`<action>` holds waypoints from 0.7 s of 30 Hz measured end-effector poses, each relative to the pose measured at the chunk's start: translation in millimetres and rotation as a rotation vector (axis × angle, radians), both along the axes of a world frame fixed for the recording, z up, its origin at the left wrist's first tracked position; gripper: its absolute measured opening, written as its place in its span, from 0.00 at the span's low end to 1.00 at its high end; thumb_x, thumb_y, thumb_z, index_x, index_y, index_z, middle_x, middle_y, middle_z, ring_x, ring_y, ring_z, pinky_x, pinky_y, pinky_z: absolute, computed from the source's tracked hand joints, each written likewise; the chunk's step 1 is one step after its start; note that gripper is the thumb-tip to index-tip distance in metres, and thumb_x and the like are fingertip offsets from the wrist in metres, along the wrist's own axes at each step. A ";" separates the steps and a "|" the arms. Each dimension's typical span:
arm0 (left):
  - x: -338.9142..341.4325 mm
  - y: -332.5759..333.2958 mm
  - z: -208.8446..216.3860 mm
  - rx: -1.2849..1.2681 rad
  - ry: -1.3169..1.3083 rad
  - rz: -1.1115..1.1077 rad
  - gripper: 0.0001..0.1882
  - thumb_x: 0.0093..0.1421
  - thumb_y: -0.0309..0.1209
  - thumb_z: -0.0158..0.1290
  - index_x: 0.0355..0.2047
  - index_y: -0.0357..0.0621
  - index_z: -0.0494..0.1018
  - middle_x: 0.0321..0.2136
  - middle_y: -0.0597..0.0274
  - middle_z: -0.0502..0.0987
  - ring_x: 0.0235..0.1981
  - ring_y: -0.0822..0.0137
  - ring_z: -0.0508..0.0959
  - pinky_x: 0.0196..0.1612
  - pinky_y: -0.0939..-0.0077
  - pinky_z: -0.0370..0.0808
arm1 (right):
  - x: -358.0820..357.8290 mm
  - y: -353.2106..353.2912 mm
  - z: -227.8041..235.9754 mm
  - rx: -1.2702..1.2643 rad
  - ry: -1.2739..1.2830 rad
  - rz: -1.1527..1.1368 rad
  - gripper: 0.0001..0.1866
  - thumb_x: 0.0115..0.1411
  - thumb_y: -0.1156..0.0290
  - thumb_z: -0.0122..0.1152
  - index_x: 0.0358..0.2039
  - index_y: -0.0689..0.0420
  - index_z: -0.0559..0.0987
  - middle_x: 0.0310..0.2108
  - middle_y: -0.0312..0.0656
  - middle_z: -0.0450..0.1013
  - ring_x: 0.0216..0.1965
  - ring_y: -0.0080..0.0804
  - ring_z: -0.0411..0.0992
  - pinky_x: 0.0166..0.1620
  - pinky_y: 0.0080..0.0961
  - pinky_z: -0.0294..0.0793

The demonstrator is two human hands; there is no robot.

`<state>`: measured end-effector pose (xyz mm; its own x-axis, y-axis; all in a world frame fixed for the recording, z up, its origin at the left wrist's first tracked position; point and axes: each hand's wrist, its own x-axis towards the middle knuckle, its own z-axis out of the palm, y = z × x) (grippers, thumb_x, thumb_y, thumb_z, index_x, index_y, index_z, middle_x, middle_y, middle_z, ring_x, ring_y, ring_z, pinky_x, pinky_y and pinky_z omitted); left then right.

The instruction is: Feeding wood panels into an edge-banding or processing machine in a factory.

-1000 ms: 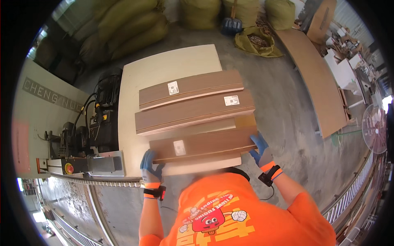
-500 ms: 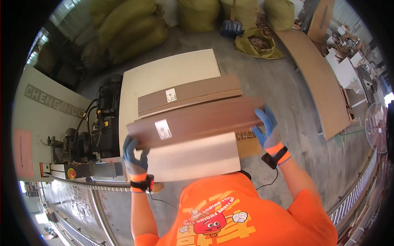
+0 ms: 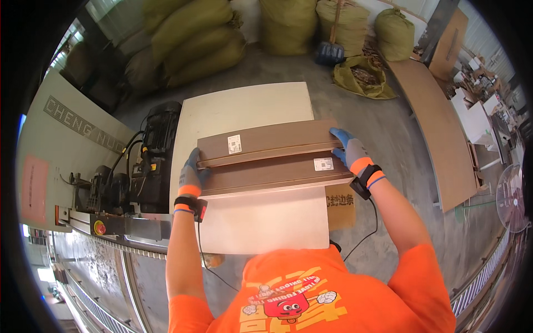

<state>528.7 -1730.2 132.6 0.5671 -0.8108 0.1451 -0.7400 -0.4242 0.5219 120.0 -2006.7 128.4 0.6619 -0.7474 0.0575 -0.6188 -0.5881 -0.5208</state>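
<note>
Two long brown boards lie side by side on a large white panel (image 3: 255, 222). The far brown board (image 3: 277, 139) has a white label toward its left end. The near brown board (image 3: 261, 176), partly shaded by the far one, has its label toward the right end; layered edges show along its front. My left hand (image 3: 192, 173), in a blue-and-grey glove, closes round the far board's left end, its thumb over the near board. My right hand (image 3: 350, 149), gloved alike, grips the far board's right end. The hidden fingertips cannot be made out.
A machine with black motors (image 3: 162, 130) and a red stop button (image 3: 100, 227) stands at the left. Filled green sacks (image 3: 288, 28), a shovel (image 3: 330, 53) and an open sack (image 3: 363, 80) are behind. A long brown sheet (image 3: 430, 130) and a fan (image 3: 511, 197) are at the right.
The brown board I held raised between both hands has gone down and away from me, seemingly onto the far board. The near board with its right-hand label has come into sight.
</note>
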 end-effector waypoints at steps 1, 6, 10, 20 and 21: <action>0.0 -4.6 5.7 0.060 0.032 0.032 0.36 0.53 0.26 0.64 0.63 0.44 0.65 0.53 0.45 0.76 0.55 0.47 0.76 0.57 0.61 0.74 | -0.5 -2.2 2.0 0.061 0.000 -0.009 0.32 0.58 0.74 0.65 0.64 0.47 0.67 0.63 0.49 0.66 0.60 0.51 0.68 0.61 0.38 0.70; 9.3 -11.6 6.4 0.184 0.023 0.042 0.36 0.55 0.29 0.62 0.64 0.49 0.64 0.52 0.44 0.77 0.52 0.47 0.78 0.54 0.60 0.75 | 7.3 -1.7 7.5 0.068 0.095 -0.048 0.32 0.58 0.77 0.64 0.63 0.49 0.68 0.62 0.47 0.68 0.60 0.49 0.69 0.61 0.38 0.70; 7.8 -18.8 -0.9 0.258 -0.046 0.084 0.35 0.57 0.30 0.60 0.65 0.48 0.62 0.53 0.45 0.77 0.53 0.46 0.77 0.54 0.58 0.75 | 6.2 -0.8 3.8 -0.029 0.053 -0.010 0.32 0.58 0.78 0.63 0.63 0.48 0.68 0.60 0.51 0.69 0.57 0.54 0.70 0.58 0.40 0.72; -1.3 -12.5 -3.6 0.063 -0.032 0.073 0.31 0.58 0.30 0.58 0.63 0.45 0.65 0.53 0.44 0.76 0.54 0.43 0.75 0.56 0.58 0.74 | 2.9 -10.2 -9.3 -0.063 0.022 0.013 0.31 0.60 0.71 0.63 0.64 0.48 0.66 0.63 0.57 0.64 0.61 0.58 0.65 0.62 0.45 0.68; 3.9 -1.7 -12.0 -0.043 -0.079 0.044 0.32 0.58 0.30 0.58 0.63 0.44 0.65 0.54 0.45 0.75 0.54 0.43 0.75 0.57 0.57 0.73 | 8.5 -1.0 -7.9 -0.145 0.058 -0.009 0.32 0.59 0.69 0.64 0.64 0.49 0.66 0.64 0.58 0.63 0.62 0.59 0.64 0.62 0.45 0.67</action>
<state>532.6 -1731.8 120.6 0.5874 -0.7772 0.2255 -0.7609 -0.4355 0.4811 128.5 -2007.7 120.5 0.6607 -0.7398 0.1275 -0.6507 -0.6491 -0.3942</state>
